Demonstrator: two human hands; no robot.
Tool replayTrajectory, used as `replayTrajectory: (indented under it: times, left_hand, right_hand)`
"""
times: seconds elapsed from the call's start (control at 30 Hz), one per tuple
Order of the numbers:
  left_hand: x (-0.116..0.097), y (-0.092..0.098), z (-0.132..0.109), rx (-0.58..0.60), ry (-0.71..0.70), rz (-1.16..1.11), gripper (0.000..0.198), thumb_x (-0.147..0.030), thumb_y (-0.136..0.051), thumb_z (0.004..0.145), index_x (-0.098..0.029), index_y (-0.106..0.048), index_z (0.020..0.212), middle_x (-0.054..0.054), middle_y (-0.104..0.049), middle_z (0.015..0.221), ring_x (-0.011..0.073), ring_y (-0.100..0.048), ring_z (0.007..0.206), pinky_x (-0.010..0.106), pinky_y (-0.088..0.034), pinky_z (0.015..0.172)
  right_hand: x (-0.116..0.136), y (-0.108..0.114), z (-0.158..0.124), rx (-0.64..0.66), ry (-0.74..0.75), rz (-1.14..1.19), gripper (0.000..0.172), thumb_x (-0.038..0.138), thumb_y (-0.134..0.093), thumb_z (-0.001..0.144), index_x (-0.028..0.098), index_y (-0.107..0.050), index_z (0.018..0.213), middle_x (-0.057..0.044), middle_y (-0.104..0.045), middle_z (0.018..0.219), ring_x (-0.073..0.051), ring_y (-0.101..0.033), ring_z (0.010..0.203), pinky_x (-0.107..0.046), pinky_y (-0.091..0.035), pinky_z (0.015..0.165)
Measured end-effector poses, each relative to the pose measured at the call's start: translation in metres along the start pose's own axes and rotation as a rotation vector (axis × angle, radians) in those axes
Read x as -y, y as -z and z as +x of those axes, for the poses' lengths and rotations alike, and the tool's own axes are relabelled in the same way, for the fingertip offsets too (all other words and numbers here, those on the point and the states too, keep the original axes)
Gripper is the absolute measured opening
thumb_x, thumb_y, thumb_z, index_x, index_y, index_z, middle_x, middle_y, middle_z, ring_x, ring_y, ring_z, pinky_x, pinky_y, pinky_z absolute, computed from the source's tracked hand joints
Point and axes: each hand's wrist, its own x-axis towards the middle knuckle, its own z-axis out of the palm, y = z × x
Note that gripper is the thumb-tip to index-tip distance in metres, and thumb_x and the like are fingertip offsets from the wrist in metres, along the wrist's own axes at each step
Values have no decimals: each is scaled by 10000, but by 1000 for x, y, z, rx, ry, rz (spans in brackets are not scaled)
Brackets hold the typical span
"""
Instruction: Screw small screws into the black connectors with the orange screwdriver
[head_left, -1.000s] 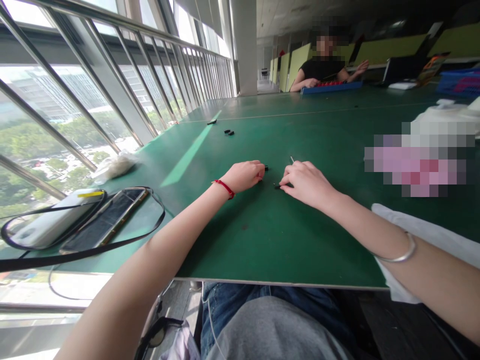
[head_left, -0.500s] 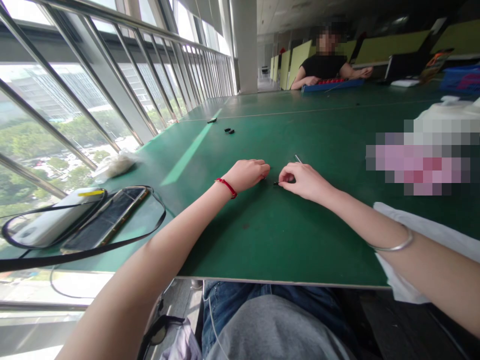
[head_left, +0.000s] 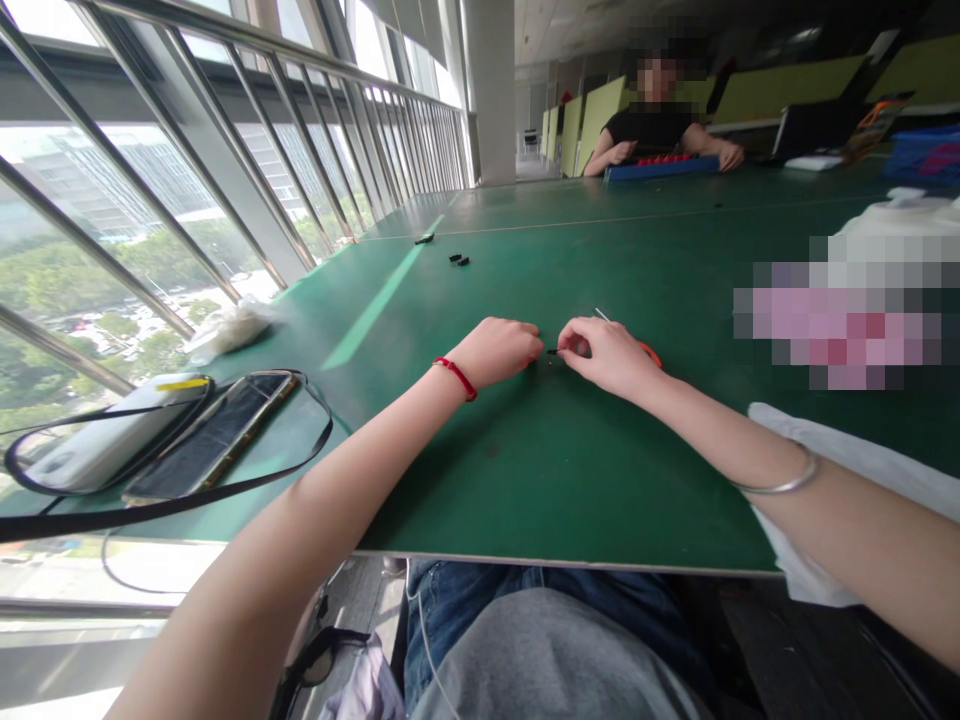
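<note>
Over the green table (head_left: pixel 570 480), my right hand (head_left: pixel 607 358) pinches a small black piece (head_left: pixel 553 352) between thumb and forefinger. A tiny pale speck (head_left: pixel 550 363) lies just below that piece. My left hand (head_left: pixel 499 352), with a red cord at the wrist, is closed a short way to the left. Its fingertips point down and away, so what they hold, if anything, is hidden. Behind my right hand a thin metal rod (head_left: pixel 601 314) sticks out, and an orange curved part (head_left: pixel 649 353) shows beside it; whether they belong together I cannot tell.
Small black pieces (head_left: pixel 459 260) lie farther back. A phone (head_left: pixel 210 435), a white device (head_left: pixel 112 430) and a black strap (head_left: pixel 225 495) are at left, by the railing. White sheeting (head_left: pixel 840 480) lies under my right forearm. Another person (head_left: pixel 649 130) sits opposite behind a blue tray (head_left: pixel 664 170).
My right hand has shifted slightly up with the black piece, and the orange part has come into view behind it. My left hand has barely moved. The person opposite has lowered a hand toward the tray.
</note>
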Motion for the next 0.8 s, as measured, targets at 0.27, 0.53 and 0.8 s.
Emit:
replayTrajectory:
  times: [0.27,0.53,0.8]
  left_hand:
    - [-33,11,6,65,72,114,279,-22,-415,861,-84,-686,844,147,-683,901,253,-660,876,286,-384,591]
    - [6,-12,2,-221,281,-501,134,-171,-552,746,-153,-683,769,30,-692,795,152,-625,725,233,-435,627]
    - [8,-29,9,-314,423,-1202,192,-288,-617,736,-113,-688,773,19,-655,657,102,-574,615,201,-459,597]
  right_hand:
    - [-3,-1,1,-72,-39,80,53,145,-557,742,195,-572,741,-26,-653,744,-167,-609,704,-294,-464,682]
    - [-2,-2,2,-43,-80,224,139,104,-567,719,179,-635,815,-21,-679,749,-158,-625,700,-283,-486,680]
    - [1,4,1,-64,-82,268,134,156,-612,735,184,-669,853,-24,-707,798,-160,-648,753,-311,-506,759]
